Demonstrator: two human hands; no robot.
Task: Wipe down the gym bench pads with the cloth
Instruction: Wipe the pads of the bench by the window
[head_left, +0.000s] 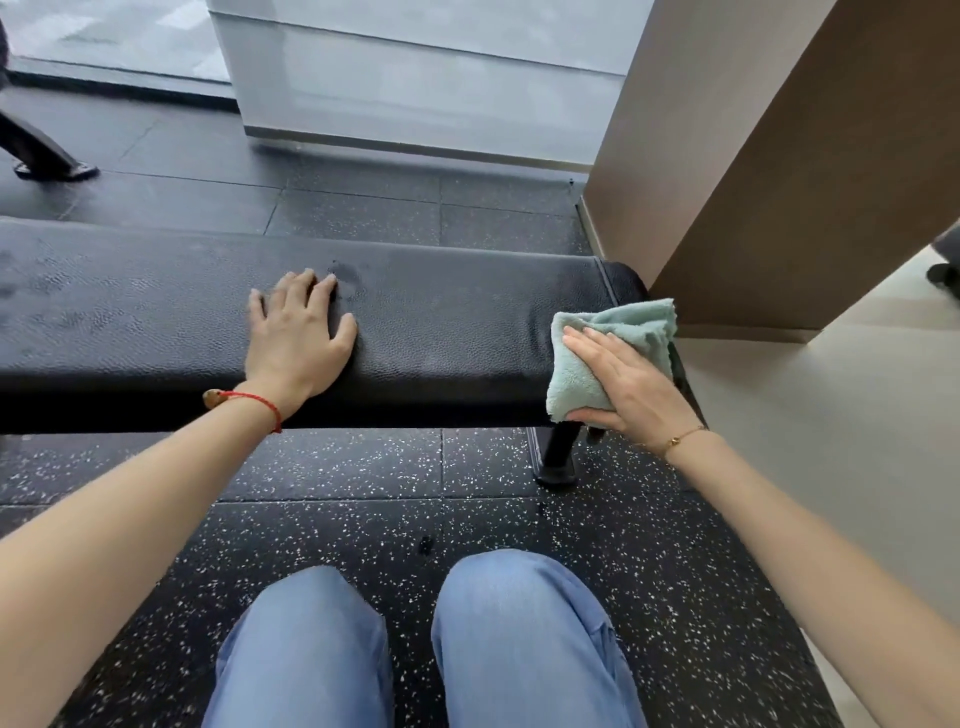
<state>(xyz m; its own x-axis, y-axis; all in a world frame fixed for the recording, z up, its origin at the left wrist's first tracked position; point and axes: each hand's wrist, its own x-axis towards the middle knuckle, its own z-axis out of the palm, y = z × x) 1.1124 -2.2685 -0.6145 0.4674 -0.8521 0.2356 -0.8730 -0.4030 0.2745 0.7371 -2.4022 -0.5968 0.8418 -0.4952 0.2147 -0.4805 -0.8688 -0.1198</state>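
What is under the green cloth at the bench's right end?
The green cloth drapes over the right end of the bench pad, with the right hand on top. Below it a black bench leg shows. The pad's end face is covered.

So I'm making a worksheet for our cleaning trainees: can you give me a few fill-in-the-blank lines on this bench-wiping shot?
1. The right hand presses a folded ____ cloth against the end of the bench pad.
2. The left hand rests ____ on top of the pad, holding nothing.
3. The left wrist wears a ____ string bracelet.
4. The person's knees are in light blue ____.

Missing words: green; flat; red; trousers
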